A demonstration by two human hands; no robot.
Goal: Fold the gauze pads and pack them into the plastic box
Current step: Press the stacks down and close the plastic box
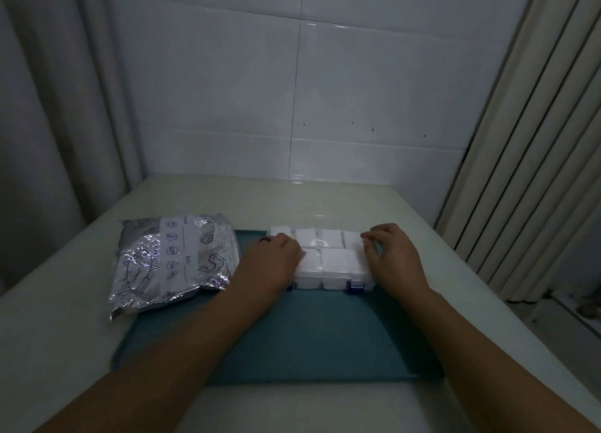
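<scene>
Hands rest on a clear compartmented plastic box (328,263) of white folded gauze pads (335,257), left hand (276,260) flat on its lid, right hand (390,254) curled at its right edge; pressing evenly on both ends should seat the lid.

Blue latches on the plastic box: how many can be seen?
2. One blue latch sits on the plastic box's near edge toward the right; another peeks out beside the left hand, mostly covered. Others may be hidden.

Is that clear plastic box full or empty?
Full, as far as it shows: white folded pads fill every visible compartment of the plastic box. The left hand and right hand rest on its ends.
</scene>
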